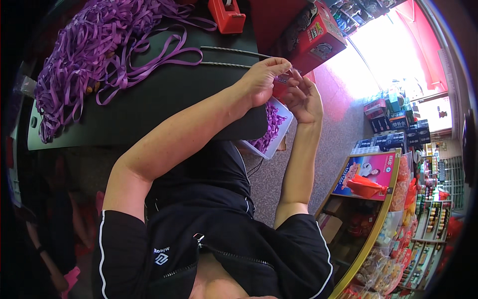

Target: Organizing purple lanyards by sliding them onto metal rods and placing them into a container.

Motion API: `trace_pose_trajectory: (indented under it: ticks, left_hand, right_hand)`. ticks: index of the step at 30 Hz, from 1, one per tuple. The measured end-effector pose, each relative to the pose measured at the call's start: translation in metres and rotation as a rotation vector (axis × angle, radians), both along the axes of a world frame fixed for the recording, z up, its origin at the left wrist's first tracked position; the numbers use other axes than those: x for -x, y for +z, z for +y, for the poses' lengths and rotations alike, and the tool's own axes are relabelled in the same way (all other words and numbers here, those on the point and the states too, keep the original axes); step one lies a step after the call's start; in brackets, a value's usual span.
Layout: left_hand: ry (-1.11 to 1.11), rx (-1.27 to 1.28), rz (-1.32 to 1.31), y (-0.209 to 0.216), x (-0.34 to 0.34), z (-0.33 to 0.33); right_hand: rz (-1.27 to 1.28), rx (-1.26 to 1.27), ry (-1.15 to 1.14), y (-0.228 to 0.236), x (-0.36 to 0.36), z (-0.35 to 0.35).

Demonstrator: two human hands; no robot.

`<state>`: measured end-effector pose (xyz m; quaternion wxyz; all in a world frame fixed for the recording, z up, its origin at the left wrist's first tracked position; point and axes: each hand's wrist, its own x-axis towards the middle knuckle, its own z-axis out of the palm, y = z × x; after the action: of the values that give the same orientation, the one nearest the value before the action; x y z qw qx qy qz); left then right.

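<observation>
My left hand point(263, 79) is closed in a pinch past the right edge of the black table. My right hand point(303, 99) meets it there, thumb and forefinger together and the other fingers curled. Whatever lies between the fingertips is too small to make out. Two thin metal rods, the far one point(231, 49) and the near one point(224, 64), have twisted ends over the table and run toward my left hand. A big tangled heap of purple ribbon point(94, 55) covers the table's left part, with one loop reaching the rods. Below my hands, a white bin point(283, 137) holds purple ribbon pieces.
A red tape dispenser point(230, 20) stands at the table's back. Beyond the right table edge is a red printed carton point(318, 37). To the right stand stacked boxes point(393, 119) and a display case point(366, 174) with bagged goods. Another person's arm point(47, 254) shows at lower left.
</observation>
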<state>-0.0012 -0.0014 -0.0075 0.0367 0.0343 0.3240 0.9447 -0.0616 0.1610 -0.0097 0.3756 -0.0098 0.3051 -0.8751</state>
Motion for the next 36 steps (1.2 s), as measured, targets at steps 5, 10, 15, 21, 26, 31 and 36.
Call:
trace_pose_trajectory:
  ticks: [5, 10, 15, 21, 26, 31, 36]
  left_hand:
    - [0.022, -0.003, -0.016, -0.005, 0.005, -0.001]
    - [0.019, -0.011, -0.037, -0.005, 0.006, 0.001]
    - [0.017, -0.009, -0.007, -0.009, 0.009, -0.002]
    - [0.033, -0.003, -0.08, -0.006, 0.007, -0.001]
    - [0.012, 0.008, -0.064, -0.005, 0.006, -0.002]
    - [0.026, 0.04, -0.038, -0.005, 0.005, -0.002]
    - [0.153, -0.011, -0.15, 0.008, 0.001, 0.005]
  right_hand:
    - [-0.318, 0.58, 0.165, -0.004, -0.011, 0.008]
    - [-0.436, 0.84, 0.191, 0.004, -0.054, 0.007]
    - [0.154, 0.385, -0.121, 0.011, -0.058, 0.002]
    - [1.165, -0.685, -0.612, 0.0, -0.019, -0.016]
    - [1.036, -0.449, -0.392, -0.008, 0.004, -0.023]
    - [0.972, -0.367, -0.347, -0.015, 0.014, -0.023]
    - [0.947, -0.597, -0.293, 0.003, 0.019, -0.016]
